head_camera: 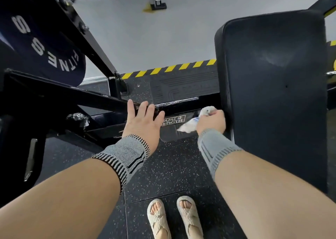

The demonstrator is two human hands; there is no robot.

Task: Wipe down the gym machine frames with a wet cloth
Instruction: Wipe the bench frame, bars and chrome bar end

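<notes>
Right hand at centre-right of frame, fingers curled round a bunched white cloth, pressing it onto the low black frame rail just beside the lower edge of the padded black seat back. Left hand at centre, fingers straight and spread, resting flat on the same rail where a diagonal strut joins it; it grasps nothing.

Rail surface between the hands looks glossy, likely already damp. Branded footplate sits directly below the cloth.

Judgement: the stroke should run along the rail's length with steady pressure. The junction by the pad is a tight corner; a folded cloth edge would reach it better. The left hand sits in the wiping path and would need lifting. Weight plate at upper left is not the target.
</notes>
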